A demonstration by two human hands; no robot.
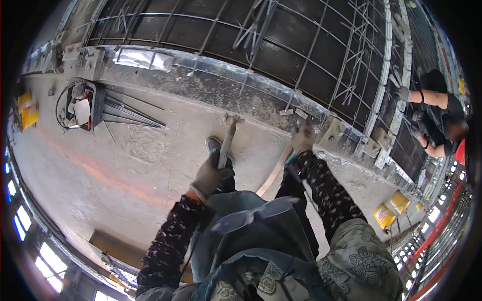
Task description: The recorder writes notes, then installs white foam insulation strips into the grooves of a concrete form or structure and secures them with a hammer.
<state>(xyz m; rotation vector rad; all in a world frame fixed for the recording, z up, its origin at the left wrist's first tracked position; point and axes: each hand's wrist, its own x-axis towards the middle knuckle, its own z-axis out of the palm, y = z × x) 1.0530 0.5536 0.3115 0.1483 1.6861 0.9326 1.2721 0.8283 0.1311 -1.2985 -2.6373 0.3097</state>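
My left hand, in a pale work glove, is closed round the handle of a hammer. The hammer's head points away from me, above the concrete floor and short of the formwork edge. My right hand, gloved too, is at the near rim of the steel formwork; its fingers are blurred, so their grip does not show. Just beyond it, small grey pieces lie on the rim. Past the rim, a rebar mesh stretches over dark panels.
On the left stands a black bin with long rods beside it. Yellow buckets are at right, another yellow container at far left. A co-worker reaches over the formwork at right. A curved strip lies near my feet.
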